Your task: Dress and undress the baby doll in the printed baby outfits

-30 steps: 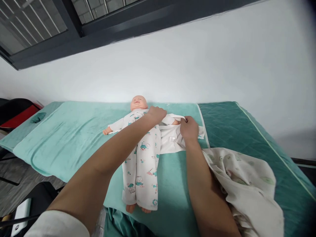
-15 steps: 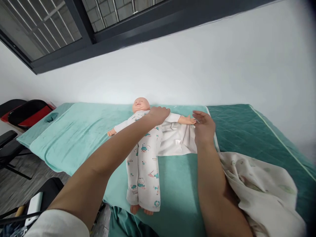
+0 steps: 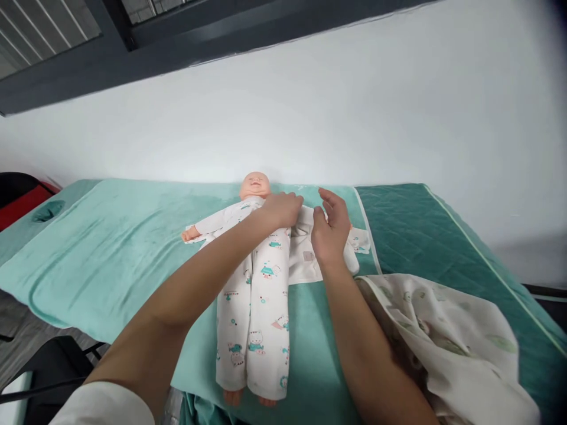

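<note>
Lying face-up, bald doll, white cartoon-print trousers, bare feet

From here I see a bald, pink, smooth-skinned baby doll lying face up on the pale teal plush cover, its 2 bare feet poking out below white cloth trousers printed with teal and pink figures. 1 white-sleeved arm stretches out leftward. Opposite, a white cloth garment spreads open, inner tag showing, a printed sleeve at its right.
</note>
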Demonstrator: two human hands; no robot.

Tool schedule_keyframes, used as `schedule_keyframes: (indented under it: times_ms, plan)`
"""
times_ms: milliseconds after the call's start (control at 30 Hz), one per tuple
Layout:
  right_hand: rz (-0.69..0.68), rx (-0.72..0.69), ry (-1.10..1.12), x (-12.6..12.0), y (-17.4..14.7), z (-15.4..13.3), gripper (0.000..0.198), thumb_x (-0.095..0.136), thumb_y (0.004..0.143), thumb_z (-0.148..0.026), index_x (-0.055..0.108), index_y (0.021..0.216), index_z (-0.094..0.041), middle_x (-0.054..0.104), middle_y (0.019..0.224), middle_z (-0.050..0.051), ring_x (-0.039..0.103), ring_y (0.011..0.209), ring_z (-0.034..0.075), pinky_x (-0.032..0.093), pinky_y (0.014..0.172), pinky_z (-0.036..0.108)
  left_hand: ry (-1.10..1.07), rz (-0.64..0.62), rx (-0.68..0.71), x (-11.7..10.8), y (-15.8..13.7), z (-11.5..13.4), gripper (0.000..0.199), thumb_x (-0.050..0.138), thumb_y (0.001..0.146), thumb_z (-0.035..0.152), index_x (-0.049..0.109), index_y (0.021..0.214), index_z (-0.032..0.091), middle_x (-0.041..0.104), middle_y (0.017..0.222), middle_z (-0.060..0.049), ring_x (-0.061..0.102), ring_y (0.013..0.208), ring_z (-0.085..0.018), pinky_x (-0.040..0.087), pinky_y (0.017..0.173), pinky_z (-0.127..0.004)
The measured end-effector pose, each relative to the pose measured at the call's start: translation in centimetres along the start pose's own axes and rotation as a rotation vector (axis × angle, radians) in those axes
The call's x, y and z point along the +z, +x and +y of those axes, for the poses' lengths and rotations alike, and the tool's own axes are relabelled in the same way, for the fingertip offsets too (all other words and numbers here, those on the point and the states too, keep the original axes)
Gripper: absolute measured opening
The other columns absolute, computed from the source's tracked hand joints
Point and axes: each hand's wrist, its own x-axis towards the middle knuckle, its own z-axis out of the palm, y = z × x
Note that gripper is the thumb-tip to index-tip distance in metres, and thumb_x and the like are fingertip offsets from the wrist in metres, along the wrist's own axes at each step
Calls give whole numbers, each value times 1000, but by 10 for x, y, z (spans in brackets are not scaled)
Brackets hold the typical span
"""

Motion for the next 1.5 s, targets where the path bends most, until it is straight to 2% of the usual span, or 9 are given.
schedule_keyframes:
  times_ms: [133, 267, 467, 633, 900, 1067, 1167, 1333, 1500]
  plan:
    - [-194, 85, 105, 16, -11, 0, 39, 50, 96, -38, 57, 132, -25, 59, 142, 9, 54, 136, 23, 41, 117, 48, -352, 382, -107, 19, -56, -44, 34, 53, 97, 37, 62, 126, 22, 65, 137, -10, 59, 128, -27, 50, 103, -40]
    - [-448, 68, 82, 29, -20, -3, 43, 53, 97, -51, 61, 130, -24, 58, 147, 10, 46, 144, 25, 31, 124, 50, -803, 701, -223, 69, -102, -76, 30, 49, 99, 37, 63, 121, 21, 66, 132, -9, 61, 125, -21, 45, 111, -37]
    - [-574, 220, 142, 28, -17, 1, 58, 63, 88, -65, 56, 133, -30, 42, 162, 7, 34, 152, 25, 29, 126, 51, -1151, 737, -240, 109, -109, -85, 36, 54, 98, 41, 59, 128, 22, 51, 151, -10, 47, 143, -18, 35, 122, -33]
    - [-603, 310, 173, 30, -14, 3, 71, 75, 80, -62, 50, 137, -30, 37, 164, 8, 37, 150, 26, 32, 124, 49, -1163, 696, -218, 108, -102, -90, 37, 61, 93, 41, 59, 126, 23, 45, 155, -10, 43, 146, -21, 34, 122, -36]
    - [-621, 284, 119, 30, -14, -1, 53, 80, 76, -57, 56, 115, -29, 44, 157, 5, 45, 137, 28, 37, 113, 49, -1065, 803, -118, 111, -106, -85, 18, 70, 87, 32, 57, 98, 23, 54, 145, -9, 49, 137, -24, 39, 114, -41]
    - [-547, 59, 76, 30, -18, -14, 28, 75, 80, -47, 58, 86, -26, 55, 144, 4, 46, 132, 29, 34, 112, 50, -712, 939, -39, 109, -105, -83, 20, 68, 86, 19, 49, 83, 23, 66, 112, -6, 55, 112, -23, 42, 102, -41]
    - [-495, -27, 70, 28, -22, -20, 29, 74, 82, -44, 55, 71, -24, 61, 129, 6, 50, 123, 29, 38, 106, 48, -552, 963, -34, 110, -106, -84, 21, 66, 87, 20, 46, 82, 24, 62, 89, -3, 52, 91, -22, 43, 85, -37]
    - [-361, 61, 285, 15, -30, -18, 41, 74, 81, -47, 49, 60, -22, 59, 95, 4, 55, 93, 21, 46, 86, 37, -442, 1053, -67, 116, -112, -86, 23, 61, 83, 11, 43, 79, 25, 57, 79, -1, 50, 83, -22, 40, 79, -36]
    - [-188, 327, 420, -3, -44, -11, 48, 73, 78, -54, 46, 56, -22, 43, 66, -1, 40, 62, 14, 36, 59, 30, -449, 1094, -163, 124, -114, -88, 21, 58, 79, 8, 46, 81, 25, 59, 80, -2, 51, 85, -24, 41, 81, -37]
